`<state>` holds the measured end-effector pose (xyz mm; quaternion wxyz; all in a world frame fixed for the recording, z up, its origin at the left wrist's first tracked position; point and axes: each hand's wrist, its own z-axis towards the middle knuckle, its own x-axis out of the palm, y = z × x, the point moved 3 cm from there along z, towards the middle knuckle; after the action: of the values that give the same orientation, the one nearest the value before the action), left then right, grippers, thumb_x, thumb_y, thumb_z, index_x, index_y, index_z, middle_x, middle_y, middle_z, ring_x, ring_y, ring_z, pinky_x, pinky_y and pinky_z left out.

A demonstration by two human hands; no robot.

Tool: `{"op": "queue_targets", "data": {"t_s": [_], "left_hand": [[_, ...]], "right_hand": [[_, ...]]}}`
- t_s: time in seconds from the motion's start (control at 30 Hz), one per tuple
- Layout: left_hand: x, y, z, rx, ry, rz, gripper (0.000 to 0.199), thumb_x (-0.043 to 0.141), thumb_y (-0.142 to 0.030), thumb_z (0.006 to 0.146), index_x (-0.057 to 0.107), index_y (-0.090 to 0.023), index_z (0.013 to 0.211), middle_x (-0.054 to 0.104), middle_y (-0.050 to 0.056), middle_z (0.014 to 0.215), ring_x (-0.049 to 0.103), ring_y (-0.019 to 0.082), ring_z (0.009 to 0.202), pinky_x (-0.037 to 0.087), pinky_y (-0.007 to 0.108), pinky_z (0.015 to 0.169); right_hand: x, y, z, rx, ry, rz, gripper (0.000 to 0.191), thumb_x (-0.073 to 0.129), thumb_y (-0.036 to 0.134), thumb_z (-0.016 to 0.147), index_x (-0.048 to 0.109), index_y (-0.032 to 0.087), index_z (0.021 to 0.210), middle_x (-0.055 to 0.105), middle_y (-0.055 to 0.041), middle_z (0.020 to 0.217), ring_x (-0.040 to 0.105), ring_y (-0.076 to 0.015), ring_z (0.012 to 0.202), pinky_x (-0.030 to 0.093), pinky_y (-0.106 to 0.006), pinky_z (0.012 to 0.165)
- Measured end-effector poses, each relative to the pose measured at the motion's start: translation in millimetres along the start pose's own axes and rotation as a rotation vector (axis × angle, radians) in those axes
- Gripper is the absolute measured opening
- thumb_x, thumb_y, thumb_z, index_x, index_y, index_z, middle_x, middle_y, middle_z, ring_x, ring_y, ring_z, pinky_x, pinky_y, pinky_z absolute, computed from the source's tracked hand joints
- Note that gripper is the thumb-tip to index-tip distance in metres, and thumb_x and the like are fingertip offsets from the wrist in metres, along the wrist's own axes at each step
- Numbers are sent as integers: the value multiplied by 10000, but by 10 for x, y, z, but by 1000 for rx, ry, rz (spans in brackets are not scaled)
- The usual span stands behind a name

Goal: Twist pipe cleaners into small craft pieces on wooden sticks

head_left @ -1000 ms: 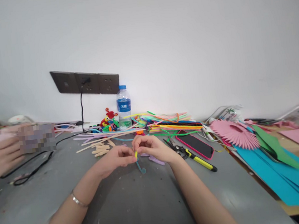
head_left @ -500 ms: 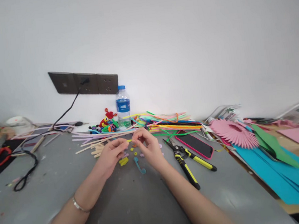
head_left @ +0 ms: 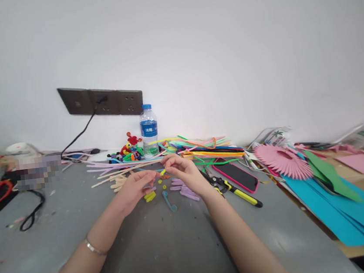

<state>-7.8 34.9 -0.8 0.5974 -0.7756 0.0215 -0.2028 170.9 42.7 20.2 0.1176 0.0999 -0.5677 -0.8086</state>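
The left arm (head_left: 84, 257) and right arm (head_left: 242, 234) lean in over the tabletop (head_left: 162, 252), toward its far edge. The left hand (head_left: 134, 191) and right hand (head_left: 186, 176) are close together, fingers bent, fingertips facing each other.

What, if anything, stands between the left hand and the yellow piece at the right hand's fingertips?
Nothing visible: only a narrow gap separates the left hand from the yellow piece at the fingertips of the right hand. The blue piece lies on the table, outside that gap.
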Motion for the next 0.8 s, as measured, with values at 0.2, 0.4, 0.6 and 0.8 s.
{"op": "queue_targets", "data": {"t_s": [0.2, 0.4, 0.6, 0.8], "left_hand": [[49, -13, -38, 9, 263, 275, 360, 752, -479, 771, 654, -143, 685, 456, -33, 590, 357, 88, 547, 262, 242, 523], [69, -27, -68, -7, 298, 348, 325, 755, -466, 764, 671, -151, 760, 491, -31, 637, 382, 95, 574, 262, 244, 535], [92, -34, -76, -26, 326, 353, 311, 749, -446, 764, 646, -154, 727, 474, -40, 622, 368, 88, 564, 248, 242, 526], [67, -29, -61, 27, 270, 270, 324, 744, -428, 780, 590, -157, 689, 424, -52, 611, 342, 81, 548, 264, 235, 521]], "right_hand": [[-7, 48, -47, 45, 206, -39, 195, 695, 377, 873, 674, 191, 818, 619, -76, 1135, 571, -212, 1117, 425, -339, 967], [5, 84, -64, 91, 315, 2, 178, 702, 354, 871, 675, 183, 828, 595, -70, 1106, 598, -188, 1019, 463, -308, 883], [17, 96, -69, 63, 318, -50, 185, 702, 356, 873, 681, 181, 816, 610, -68, 1083, 606, -185, 969, 465, -318, 867], [74, 113, -40, -113, 141, -174, 149, 697, 328, 878, 673, 199, 806, 647, -55, 974, 606, -195, 953, 456, -345, 889]]}}
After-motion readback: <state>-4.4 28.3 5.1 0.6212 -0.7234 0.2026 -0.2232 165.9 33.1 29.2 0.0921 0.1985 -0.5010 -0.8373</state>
